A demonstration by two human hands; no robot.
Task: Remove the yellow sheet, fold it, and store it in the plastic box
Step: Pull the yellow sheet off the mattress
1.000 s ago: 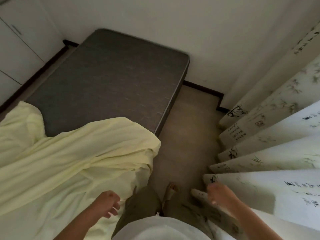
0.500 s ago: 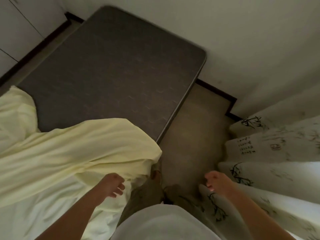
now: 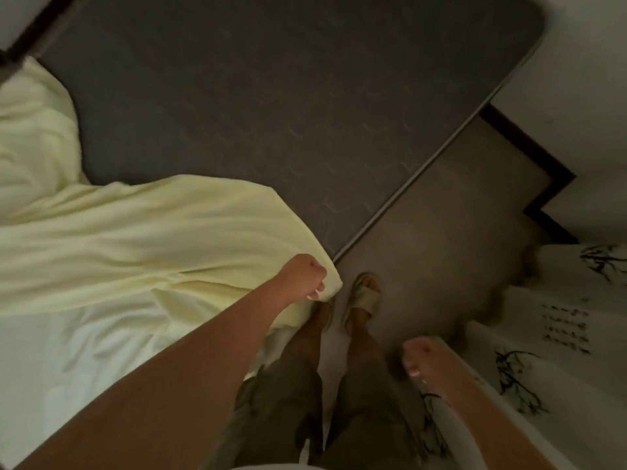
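Since the earlier frame the left arm is stretching farther out: nearest, at the right, the right hand (image 3: pixel 419 356) is hanging beside the ink-printed curtain (image 3: pixel 559 334) with fingers loosely curled on nothing, while the left hand (image 3: pixel 303 278) is curling its fingers round the yellow sheet's (image 3: pixel 135 239) right corner. The sheet is lying bunched over the mattress's (image 3: pixel 305 113) near left, leaving the grey far part showing.

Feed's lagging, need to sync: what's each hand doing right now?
Left hand: grips the yellow sheet at its near corner.
Right hand: loosely curled, holding nothing.
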